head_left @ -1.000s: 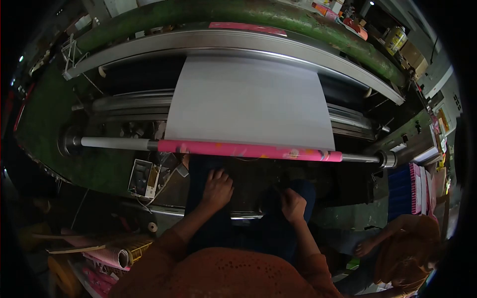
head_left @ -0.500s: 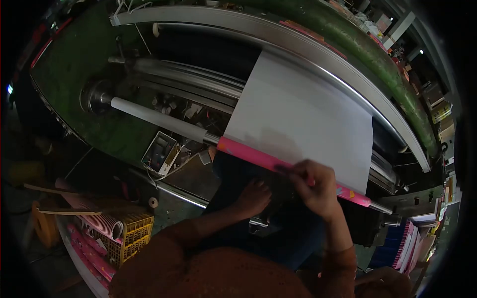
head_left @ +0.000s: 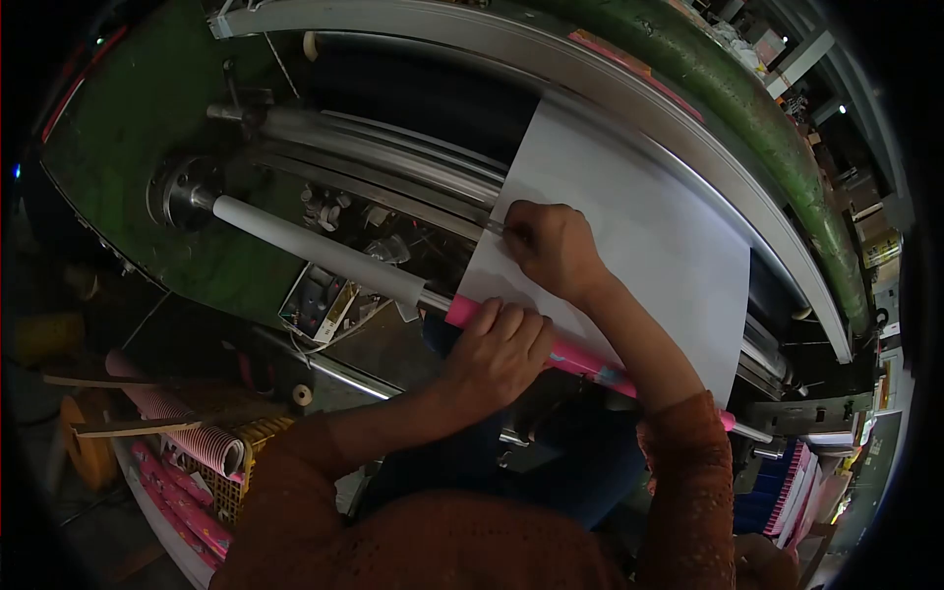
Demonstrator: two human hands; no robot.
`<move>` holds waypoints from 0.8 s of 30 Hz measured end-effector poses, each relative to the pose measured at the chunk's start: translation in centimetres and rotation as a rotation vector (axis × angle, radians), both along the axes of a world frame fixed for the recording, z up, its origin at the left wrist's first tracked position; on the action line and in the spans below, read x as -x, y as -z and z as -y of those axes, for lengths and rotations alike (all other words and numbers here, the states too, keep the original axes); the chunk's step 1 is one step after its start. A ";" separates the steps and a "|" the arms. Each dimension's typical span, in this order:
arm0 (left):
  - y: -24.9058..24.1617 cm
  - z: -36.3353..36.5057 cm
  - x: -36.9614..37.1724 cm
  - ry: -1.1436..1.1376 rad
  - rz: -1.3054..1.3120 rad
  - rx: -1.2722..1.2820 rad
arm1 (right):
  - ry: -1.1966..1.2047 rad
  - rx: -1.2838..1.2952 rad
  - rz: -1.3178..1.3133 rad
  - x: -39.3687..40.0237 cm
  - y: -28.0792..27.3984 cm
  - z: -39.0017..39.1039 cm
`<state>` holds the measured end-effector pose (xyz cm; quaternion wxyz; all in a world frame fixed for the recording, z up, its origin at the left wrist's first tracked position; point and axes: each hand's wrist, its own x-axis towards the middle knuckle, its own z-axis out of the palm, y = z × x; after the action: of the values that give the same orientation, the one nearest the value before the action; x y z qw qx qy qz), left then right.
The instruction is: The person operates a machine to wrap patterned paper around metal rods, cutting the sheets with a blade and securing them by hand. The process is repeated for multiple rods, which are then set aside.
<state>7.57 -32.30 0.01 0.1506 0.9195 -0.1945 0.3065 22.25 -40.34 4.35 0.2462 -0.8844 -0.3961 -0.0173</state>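
A wide white paper sheet (head_left: 629, 226) runs from the machine down to a pink patterned paper roll (head_left: 580, 365) on a metal shaft. My left hand (head_left: 500, 356) lies over the roll near its left end, fingers curled round it. Above the sheet's left edge, my right hand (head_left: 553, 251) is closed in a pinch. A small thin piece pokes out leftward from its fingertips, too small to name. A bare pale tube (head_left: 315, 248) covers the left part of the same shaft.
Metal rollers (head_left: 393, 157) and a curved metal bar (head_left: 472, 29) cross behind the sheet. Below the shaft sits an open box of small parts (head_left: 317, 300). A yellow crate (head_left: 258, 442) and pink rolls (head_left: 177, 492) stand at lower left. Stacked notebooks (head_left: 787, 492) are at lower right.
My left hand has risen from near my lap onto the pink roll. My right hand has left the roll and moved up and left to the sheet's left edge. The roll's visible pattern has turned.
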 end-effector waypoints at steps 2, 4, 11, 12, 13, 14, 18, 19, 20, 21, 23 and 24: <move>0.2 -0.2 -0.4 0.010 -0.009 -0.051 | -0.042 0.094 0.060 -0.3 -0.3 -0.6; 0.0 -0.2 -0.5 0.035 -0.009 -0.105 | -0.088 0.187 0.108 -0.9 -0.7 -1.5; -0.4 0.1 -0.7 0.002 -0.030 -0.160 | -0.222 0.229 0.227 -1.1 -0.4 1.1; -0.4 0.2 -0.6 0.039 -0.024 -0.164 | -0.184 0.230 0.226 -1.2 -0.4 1.8; -0.4 0.2 -0.5 -0.009 -0.048 -0.198 | -0.220 0.230 0.233 -1.2 -0.5 2.5; -0.4 0.2 -0.3 -0.059 -0.071 -0.233 | -0.259 0.230 0.240 -1.2 -0.6 3.7; 0.1 0.0 -0.3 -0.042 -0.105 -0.247 | -0.192 0.360 0.261 -0.5 -1.5 12.3; 0.1 0.0 -0.3 -0.043 -0.061 -0.242 | -0.171 0.392 0.251 -0.3 -1.7 15.5; 0.2 0.0 -0.4 -0.046 -0.018 -0.236 | -0.141 0.383 0.237 -0.1 -1.7 19.2; 0.2 -0.2 -0.4 -0.036 -0.015 -0.241 | -0.097 0.430 0.259 -0.2 -0.8 23.2; 0.2 -0.6 -0.4 -0.037 -0.007 -0.290 | 0.050 0.563 0.168 0.7 -2.6 31.6; 0.3 -0.8 -0.3 -0.027 -0.003 -0.297 | 0.178 0.907 0.155 1.1 -3.7 35.5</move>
<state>7.91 -31.53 -0.27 0.0091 0.9347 -0.2251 0.2748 21.20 -75.79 8.02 -0.1981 -0.9294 -0.3034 0.0703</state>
